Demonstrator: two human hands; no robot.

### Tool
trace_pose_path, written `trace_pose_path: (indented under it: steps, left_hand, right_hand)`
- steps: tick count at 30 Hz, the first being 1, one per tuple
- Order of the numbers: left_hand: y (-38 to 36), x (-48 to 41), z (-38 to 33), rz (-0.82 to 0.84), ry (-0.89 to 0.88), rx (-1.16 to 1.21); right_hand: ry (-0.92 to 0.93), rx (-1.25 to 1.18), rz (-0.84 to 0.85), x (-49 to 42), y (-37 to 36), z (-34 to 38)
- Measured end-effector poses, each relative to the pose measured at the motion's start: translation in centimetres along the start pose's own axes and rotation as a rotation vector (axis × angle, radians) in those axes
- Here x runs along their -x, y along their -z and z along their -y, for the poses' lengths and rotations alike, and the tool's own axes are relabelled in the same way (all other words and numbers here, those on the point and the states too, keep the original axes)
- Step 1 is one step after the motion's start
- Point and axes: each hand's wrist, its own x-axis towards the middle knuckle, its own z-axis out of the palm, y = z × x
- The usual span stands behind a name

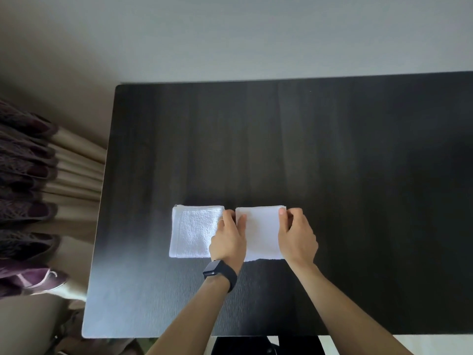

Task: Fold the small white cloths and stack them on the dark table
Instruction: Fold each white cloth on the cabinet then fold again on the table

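Black wood grain runs across the dark table (358, 175). From my remote seat I start at its near edge, where both bare forearms cross onto the top near the middle, with bare surface either side of them. The left wrist carries a black watch (217, 271). Farther in from that edge, about midway between the table's left and right sides, the left hand (227, 239) and right hand (297, 237) grip the held cloth (262, 231) between them. The left thumb lies on top by its left edge with the fingers curled at that edge. The right thumb lies on top by its far right corner with the fingers curled round the right edge. Both hands are therefore closed in a pinch on this one small white cloth, which spans the space between them, smooth, with layered edges showing at its far right corner. I cannot tell whether it rests on the table or sits just off it. Just beside it, toward the table's left edge, the folded cloth (192, 231) lies flat and square, terry-textured, a thin dark strip apart; the left hand overlaps its right side. Beyond both cloths I see open tabletop up to the straight far edge. Off the table's left edge hang curtain folds (74, 175); past its far edge is a pale wall (230, 34).
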Motion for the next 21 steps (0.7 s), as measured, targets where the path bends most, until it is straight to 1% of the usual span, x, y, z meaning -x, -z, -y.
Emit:
trace_pose_path:
  steps: [2,4,6,8,10,11,15,21]
  left_hand:
    - [0.1,0.6,0.2,-0.055,-0.126,-0.058]
    - [0.2,1.1,0.7,-0.13,-0.287,-0.157]
    - [-0.2,1.1,1.7,-0.216,-0.463,-0.283]
    - [-0.6,0.8,2.7,-0.186,-0.563,-0.398]
    - [-1.0,0.4,3.5,-0.118,-0.599,-0.483]
    - [-1.3,0.1,3.8,-0.101,-0.61,-0.507]
    - [-2.0,-0.9,4.2,-0.052,-0.588,-0.545]
    - [-2.3,-1.7,4.8,-0.003,-0.59,-0.586]
  right_hand:
    - [-0.031,-0.089,-0.047,0.4,0.3,-0.3]
    - [0.009,-0.139,-0.126,1.4,0.5,-0.8]
    - [0.131,-0.102,-0.179,2.9,0.4,-1.3]
    - [0.292,0.034,-0.171,4.0,-0.3,-1.7]
    - [0.436,0.201,-0.113,4.2,-1.2,-2.0]
    - [0.47,0.267,-0.079,3.9,-1.6,-2.1]
    - [0.428,0.352,-0.002,2.3,-2.3,-2.3]
    - [0.463,0.379,0.073,1.4,-2.8,-3.6]
